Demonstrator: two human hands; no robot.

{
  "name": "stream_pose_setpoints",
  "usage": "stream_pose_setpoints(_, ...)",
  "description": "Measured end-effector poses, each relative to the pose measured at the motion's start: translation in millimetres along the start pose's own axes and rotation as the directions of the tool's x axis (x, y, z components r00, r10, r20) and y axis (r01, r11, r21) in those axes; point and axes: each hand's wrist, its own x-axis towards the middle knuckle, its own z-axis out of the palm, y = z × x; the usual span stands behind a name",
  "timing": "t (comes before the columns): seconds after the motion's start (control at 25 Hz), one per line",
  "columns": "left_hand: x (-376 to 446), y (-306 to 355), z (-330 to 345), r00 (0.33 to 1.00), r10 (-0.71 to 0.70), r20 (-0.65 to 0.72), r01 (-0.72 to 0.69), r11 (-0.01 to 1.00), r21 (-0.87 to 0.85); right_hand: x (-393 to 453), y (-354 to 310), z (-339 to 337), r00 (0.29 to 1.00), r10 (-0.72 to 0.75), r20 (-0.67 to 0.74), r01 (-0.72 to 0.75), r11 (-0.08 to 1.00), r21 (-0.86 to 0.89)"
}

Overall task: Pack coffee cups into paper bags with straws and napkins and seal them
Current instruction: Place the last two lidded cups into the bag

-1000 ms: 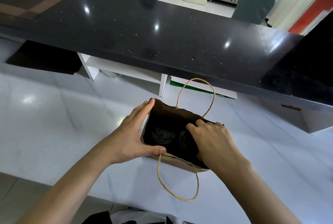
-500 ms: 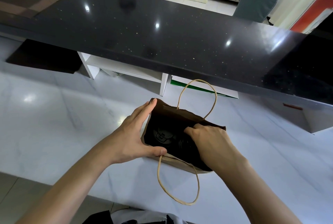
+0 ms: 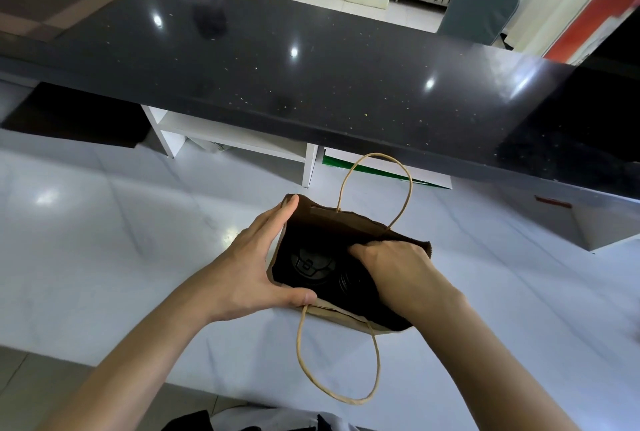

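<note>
Fingers (image 3: 277, 222) of left hand (image 3: 252, 264) straight, bracing brown paper bag (image 3: 332, 314); right hand's (image 3: 398, 267) hidden inside, grip unreadable, seating black-lidded cups (image 3: 311, 264); next likely straws, napkins.

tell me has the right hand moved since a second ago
Yes. The right hand has sunk deeper into the paper bag, judged against the bag's far rim: its fingers now reach down beside the black cup lid.
</note>
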Motion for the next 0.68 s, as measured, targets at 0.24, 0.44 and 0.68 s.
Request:
stream_pose_setpoints(0.24, 3, -1, -1, 1.000, 0.007, -0.003, -0.007, 1.000, -0.006, -22, 10, 0, 0.986, 0.043, -0.164, 0.001, 0.966, 0.260)
stream_pose_setpoints(0.44, 6, -1, -2, 1.000, 0.021, 0.003, -0.021, 1.000, -0.019, -54, 5, 22, 0.741, 0.359, -0.568, 0.002, 0.844, 0.536)
stream_pose_setpoints(0.68, 7, -2, -7, 0.999, 0.024, 0.046, -0.022, 0.999, -0.042, -80, -13, 53, 0.712, 0.661, -0.237, -0.114, 0.442, 0.890)
